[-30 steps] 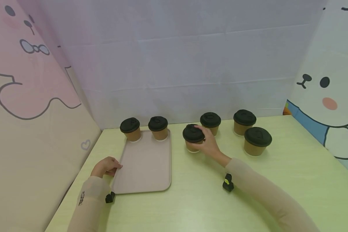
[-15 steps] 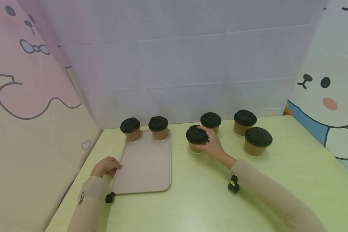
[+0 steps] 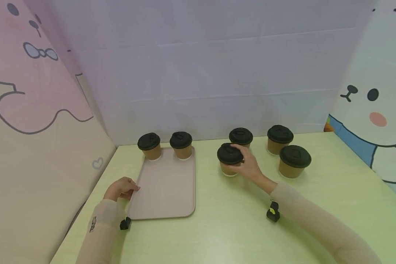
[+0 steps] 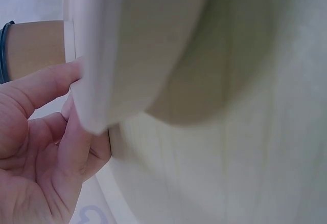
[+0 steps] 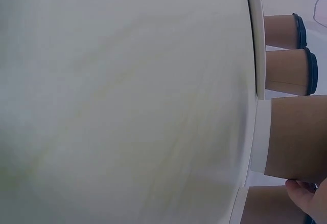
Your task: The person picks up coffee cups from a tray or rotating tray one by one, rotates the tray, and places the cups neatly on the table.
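Observation:
My right hand (image 3: pixel 249 165) grips a brown paper cup with a black lid (image 3: pixel 230 156), thumb and fingers around its side. In the right wrist view this cup (image 5: pixel 299 137) stands upright, its white base band close to the tabletop, with my fingertips (image 5: pixel 299 193) at its side. My left hand (image 3: pixel 123 187) pinches the left rim of a beige tray (image 3: pixel 165 190). Seen from the left wrist, thumb and fingers hold the edge, and the tray (image 4: pixel 138 45) is tilted up on that side, over its shadow. Two lidded cups, one left (image 3: pixel 150 146) and one right (image 3: pixel 181 145), stand at the tray's far end.
Behind the held cup is another lidded cup (image 3: pixel 241 136), partly hidden. Two more stand to the right, one farther back (image 3: pixel 278 139) and one nearer (image 3: pixel 293 161). The pale yellow-green table (image 3: pixel 211 227) ends at a white back curtain (image 3: pixel 201 73), with printed cartoon panels at the sides.
The right hand has shifted rightward and slightly nearer with its cup, which now overlaps the cup behind it more. Left hand and tray have stayed in place.

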A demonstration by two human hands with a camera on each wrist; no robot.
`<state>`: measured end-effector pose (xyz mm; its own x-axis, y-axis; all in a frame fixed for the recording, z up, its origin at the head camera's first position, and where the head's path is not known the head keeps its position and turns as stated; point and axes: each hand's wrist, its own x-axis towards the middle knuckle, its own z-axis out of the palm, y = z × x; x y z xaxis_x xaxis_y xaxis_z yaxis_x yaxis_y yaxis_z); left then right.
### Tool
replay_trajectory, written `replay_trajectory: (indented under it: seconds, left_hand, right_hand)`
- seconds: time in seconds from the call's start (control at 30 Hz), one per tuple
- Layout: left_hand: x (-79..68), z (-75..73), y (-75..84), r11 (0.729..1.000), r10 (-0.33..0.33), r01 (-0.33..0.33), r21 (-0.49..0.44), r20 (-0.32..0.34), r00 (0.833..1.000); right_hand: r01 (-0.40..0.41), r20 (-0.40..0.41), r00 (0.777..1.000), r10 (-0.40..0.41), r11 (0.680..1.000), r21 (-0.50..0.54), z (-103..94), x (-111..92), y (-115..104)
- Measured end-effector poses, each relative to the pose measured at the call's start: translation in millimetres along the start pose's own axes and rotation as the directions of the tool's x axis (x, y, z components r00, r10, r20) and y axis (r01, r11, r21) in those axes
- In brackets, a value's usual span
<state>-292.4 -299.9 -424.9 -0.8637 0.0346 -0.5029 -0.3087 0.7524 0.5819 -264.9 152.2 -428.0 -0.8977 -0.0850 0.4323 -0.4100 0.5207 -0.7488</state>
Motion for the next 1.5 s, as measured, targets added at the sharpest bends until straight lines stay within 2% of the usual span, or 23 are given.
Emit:
replay_trajectory:
  seconds: [0.17,0.4,1.13,1.5]
  left_hand:
    - [0.9,-0.1,-0.4,1.0,0.001,-0.001,-0.002,0.0,1.0]
    - [-0.2,0.4,-0.4,1.0,0.008,-0.008,-0.003,-0.001,1.0]
    - [3.0,0.8,-4.4,1.0,0.022,-0.022,-0.011,0.004,1.0]
    - [-2.4,0.8,-0.5,1.0,0.019,-0.019,0.001,-0.005,1.0]
  right_hand:
    - [-0.009,0.0,1.0,0.009,1.0,-0.016,-4.0,-2.6,0.2]
    - [-0.031,0.005,1.0,0.031,0.999,0.012,-12.6,-6.4,-2.0]
    - [-0.1,-0.018,0.995,0.1,0.995,-0.003,-30.8,-21.0,8.8]
    - [-0.086,-0.033,0.996,0.086,0.996,0.003,-37.5,-26.5,11.2]
